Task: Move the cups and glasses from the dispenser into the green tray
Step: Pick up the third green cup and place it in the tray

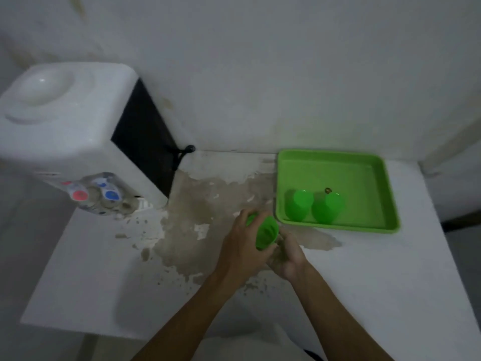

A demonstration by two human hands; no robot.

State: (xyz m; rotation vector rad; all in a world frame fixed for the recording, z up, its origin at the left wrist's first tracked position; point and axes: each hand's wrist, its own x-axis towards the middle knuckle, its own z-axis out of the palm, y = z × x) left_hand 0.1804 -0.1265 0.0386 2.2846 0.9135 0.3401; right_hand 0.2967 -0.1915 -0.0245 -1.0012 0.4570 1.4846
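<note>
In front of me the white desk (390, 269) has a big brown patch (208, 204) at its middle, where the paint is peeled off. At twelve o'clock stands a stained white wall (260, 74). A black cord (182, 152) lies at eleven o'clock.

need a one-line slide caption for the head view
Both hands, left hand and right hand, hold a green cup beside a green tray already holding two cups, water dispenser at left.
</note>
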